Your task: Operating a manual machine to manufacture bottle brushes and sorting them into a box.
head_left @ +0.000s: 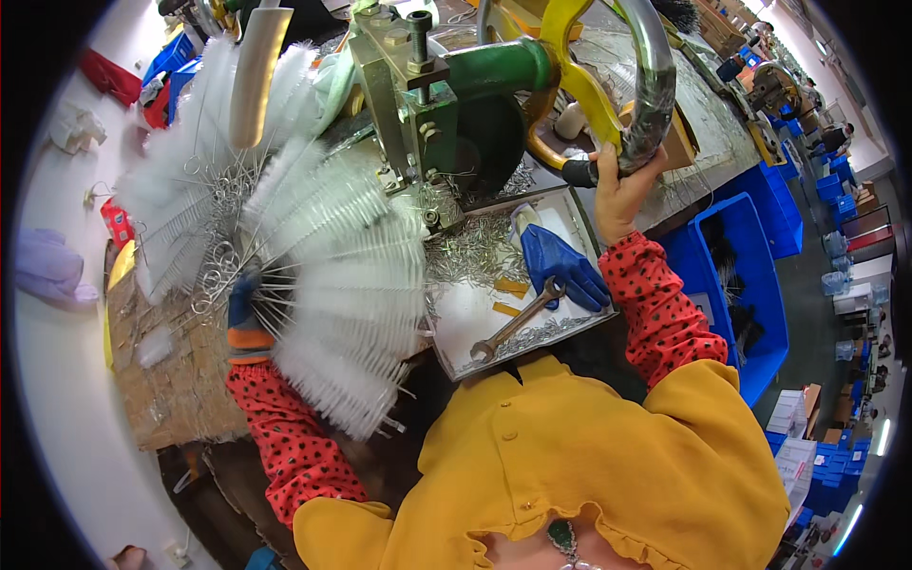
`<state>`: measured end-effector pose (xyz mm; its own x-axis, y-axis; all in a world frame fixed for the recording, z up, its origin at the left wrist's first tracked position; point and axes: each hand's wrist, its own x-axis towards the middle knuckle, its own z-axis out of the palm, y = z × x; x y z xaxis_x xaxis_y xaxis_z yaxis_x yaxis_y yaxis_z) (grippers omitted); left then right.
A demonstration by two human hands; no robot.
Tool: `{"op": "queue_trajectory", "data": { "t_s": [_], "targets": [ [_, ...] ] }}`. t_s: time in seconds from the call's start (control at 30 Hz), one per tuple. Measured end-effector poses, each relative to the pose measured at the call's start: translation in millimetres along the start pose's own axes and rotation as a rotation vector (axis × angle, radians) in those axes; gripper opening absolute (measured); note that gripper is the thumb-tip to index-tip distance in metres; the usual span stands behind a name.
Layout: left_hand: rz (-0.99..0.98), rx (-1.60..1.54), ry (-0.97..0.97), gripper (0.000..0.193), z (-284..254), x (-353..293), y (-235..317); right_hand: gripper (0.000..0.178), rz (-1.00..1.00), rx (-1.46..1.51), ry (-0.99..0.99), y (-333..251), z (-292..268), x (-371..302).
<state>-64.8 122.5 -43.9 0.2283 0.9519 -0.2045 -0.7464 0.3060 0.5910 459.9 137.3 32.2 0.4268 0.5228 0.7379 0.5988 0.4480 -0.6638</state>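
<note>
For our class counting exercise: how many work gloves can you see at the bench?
2: a blue-and-orange glove worn on the left hand; a blue glove lying in the shallow tray. Others may be hidden behind the brushes.

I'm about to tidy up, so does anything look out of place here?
Mildly, yes: a blue work glove and a wrench lie in the tray of wire clippings. They seem odd among scraps, especially as the right hand is bare while the left hand is gloved.

White brushes lie heaped on a worn brown bench
</note>
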Motion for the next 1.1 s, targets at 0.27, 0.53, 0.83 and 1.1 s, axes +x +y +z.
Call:
{"op": "queue_trajectory", "data": {
  "t_s": [0.27, 0.53, 0.83, 1.1],
  "targets": [
    [0.169, 0.136, -0.159, 0.039, -31.7, 17.0, 4.3, 0.04, 0.076, -0.013, -0.19, -34.4, -15.5, 27.1],
    [0.114, 0.169, 0.0, 0.027, -47.3, 42.1, -3.1, 0.023, -0.078, -0.42, -0.43, -94.4, 0.6, 147.8],
    [0.127, 0.056, -0.086, 0.029, -12.4, 5.5, -4.0, 0.024, -0.008, -0.196, -1.065, -74.0, 66.1, 255.3],
    [0.088, 0.067, -0.075, 0.022, -8.7, 35.5, -5.5, 0.018, 0.055, -0.343, -1.056, -76.5, 73.4, 265.3]
  ]
}}
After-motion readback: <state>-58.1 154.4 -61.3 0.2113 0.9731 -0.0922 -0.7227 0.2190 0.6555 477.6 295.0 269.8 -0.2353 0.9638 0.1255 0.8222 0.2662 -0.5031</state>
